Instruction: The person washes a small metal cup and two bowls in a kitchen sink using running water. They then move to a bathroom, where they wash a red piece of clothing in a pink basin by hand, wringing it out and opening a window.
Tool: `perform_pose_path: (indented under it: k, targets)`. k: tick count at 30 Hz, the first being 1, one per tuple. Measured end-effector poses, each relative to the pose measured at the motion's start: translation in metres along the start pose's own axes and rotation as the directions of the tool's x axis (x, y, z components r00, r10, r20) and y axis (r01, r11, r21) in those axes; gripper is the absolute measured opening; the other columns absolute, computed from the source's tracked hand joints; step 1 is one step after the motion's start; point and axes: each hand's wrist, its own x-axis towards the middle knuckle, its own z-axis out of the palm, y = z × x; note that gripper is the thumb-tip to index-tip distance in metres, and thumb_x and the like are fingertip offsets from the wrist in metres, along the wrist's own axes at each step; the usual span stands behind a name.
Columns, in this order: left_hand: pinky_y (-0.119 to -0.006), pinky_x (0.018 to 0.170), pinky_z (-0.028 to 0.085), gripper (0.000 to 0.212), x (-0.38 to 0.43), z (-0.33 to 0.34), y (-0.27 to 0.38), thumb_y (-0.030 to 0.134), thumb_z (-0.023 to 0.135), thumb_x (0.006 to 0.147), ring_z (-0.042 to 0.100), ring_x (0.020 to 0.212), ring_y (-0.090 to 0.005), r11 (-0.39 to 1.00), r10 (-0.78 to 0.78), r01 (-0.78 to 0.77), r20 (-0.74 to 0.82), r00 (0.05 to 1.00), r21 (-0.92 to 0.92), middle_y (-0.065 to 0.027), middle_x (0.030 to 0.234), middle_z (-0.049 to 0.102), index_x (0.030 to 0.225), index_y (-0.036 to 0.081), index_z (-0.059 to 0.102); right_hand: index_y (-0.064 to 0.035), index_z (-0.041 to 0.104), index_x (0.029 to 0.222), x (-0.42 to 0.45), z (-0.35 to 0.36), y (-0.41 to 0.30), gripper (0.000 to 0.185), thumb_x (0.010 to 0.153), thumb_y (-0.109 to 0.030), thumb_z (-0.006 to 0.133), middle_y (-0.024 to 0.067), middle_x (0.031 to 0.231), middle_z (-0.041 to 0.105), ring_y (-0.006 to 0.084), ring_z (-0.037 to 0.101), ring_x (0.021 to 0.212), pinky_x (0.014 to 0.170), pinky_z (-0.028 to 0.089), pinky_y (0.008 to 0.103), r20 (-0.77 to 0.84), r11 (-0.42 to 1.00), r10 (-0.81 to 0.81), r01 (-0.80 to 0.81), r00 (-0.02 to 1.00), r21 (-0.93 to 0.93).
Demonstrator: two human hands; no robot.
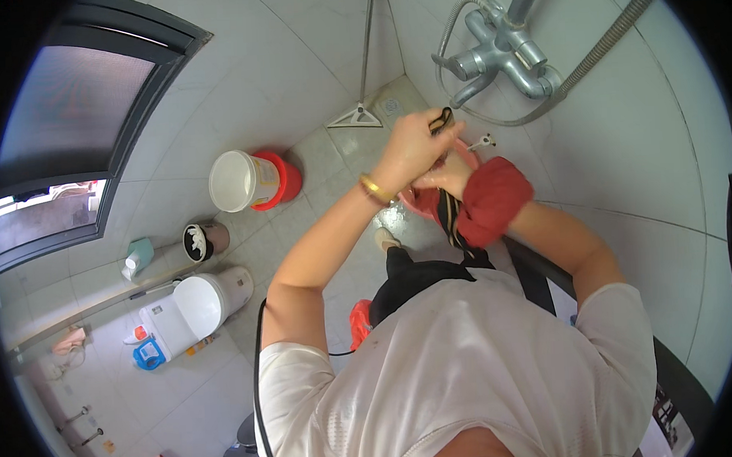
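Note:
Beneath the wall tap, my left hand (407, 150), with a gold bracelet at its wrist, is closed around a bunched end of a wet-looking red garment. A piece of its black-and-tan striped trim (441, 122) pokes out above the fingers. My right hand (452, 176) grips the cloth just below and right of the left; its fingers are partly hidden. The red fabric (499, 193) wraps over my right wrist, and a striped band (449, 216) hangs down from it. Under both hands is a pink basin (467, 155), mostly covered by them and the cloth.
A chrome shower mixer (493, 55) with a metal hose juts from the right wall. A floor squeegee (356, 117) leans in the corner. Along the left stand a white bucket (231, 182), a red bucket (290, 180), a waste bin (218, 238) and a toilet (199, 304). The tiled floor looks wet.

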Motion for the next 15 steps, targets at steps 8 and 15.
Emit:
perform_pose_path:
  k: [8, 15]
  targets:
    - [-0.044, 0.062, 0.047, 0.028, 0.02, 0.064, -0.118, 0.029, 0.06, 0.074, 0.059, 0.072, -0.0362, 0.825, -0.195, 0.318, -0.293, 0.936, 0.468, -0.0189, 0.072, 0.06, 0.082, 0.002, 0.059, -0.0007, 0.057, 0.091, 0.015, 0.002, 0.092, 0.028, 0.067, -0.01, 0.066, 0.0049, 0.083, 0.059, 0.0167, 0.056, 0.083, 0.074, 0.043, 0.03, -0.114, 0.923, 0.114, -0.147, 0.987, -0.355]
    - [-0.039, 0.074, 0.046, 0.049, 0.043, 0.017, -0.074, 0.023, 0.061, 0.07, 0.058, 0.09, -0.0333, 0.792, -0.279, -0.051, 0.435, 0.856, 0.608, -0.025, 0.1, 0.056, 0.11, -0.002, 0.05, -0.0015, 0.056, 0.087, 0.005, -0.002, 0.047, 0.024, 0.067, -0.013, 0.065, 0.0045, 0.079, 0.057, 0.0159, 0.055, 0.079, 0.072, 0.043, 0.0291, -0.147, 0.939, 0.091, -0.036, 0.985, 0.343]
